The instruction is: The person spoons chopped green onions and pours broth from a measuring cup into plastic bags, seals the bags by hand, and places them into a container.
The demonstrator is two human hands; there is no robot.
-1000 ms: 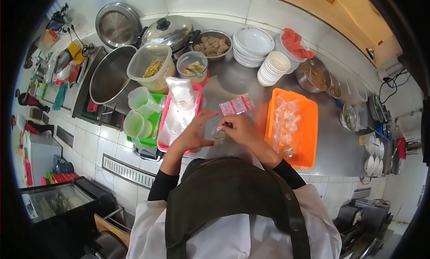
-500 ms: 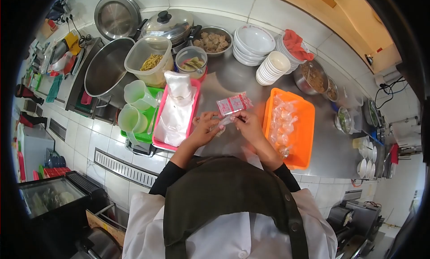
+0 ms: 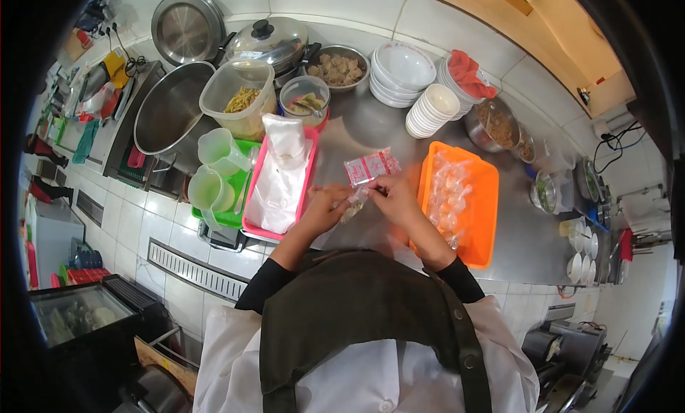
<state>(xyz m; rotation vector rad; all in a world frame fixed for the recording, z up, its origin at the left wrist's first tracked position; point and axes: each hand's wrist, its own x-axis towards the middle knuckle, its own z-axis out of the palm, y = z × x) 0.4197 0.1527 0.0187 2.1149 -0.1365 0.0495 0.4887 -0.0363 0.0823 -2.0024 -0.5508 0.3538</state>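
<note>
Between my two hands is a small clear plastic bag (image 3: 351,212) with something pale yellowish in its lower end, too small to make out. My left hand (image 3: 326,207) is closed on one side of the bag's neck. The fingers of my right hand (image 3: 393,199) pinch the top of it. Just beyond my hands lies a pink and white printed packet (image 3: 372,167), flat on the steel table. To the right stands an orange tray (image 3: 479,220) with several filled, knotted clear bags (image 3: 449,192). A pink tray (image 3: 249,220) with clear plastic bags (image 3: 278,192) is at the left.
A green tray (image 3: 227,217) carries two plastic jugs (image 3: 211,188). Behind are a tub of yellow strips (image 3: 239,102), a lidded pan (image 3: 267,42), a bowl of meat-like pieces (image 3: 339,69), stacked white bowls (image 3: 404,67) and small cups (image 3: 432,112). A large pot (image 3: 171,106) stands far left.
The small bag now hangs lower between my hands, with more of its contents showing. My right hand has turned slightly, its fingers closer to the bag's top.
</note>
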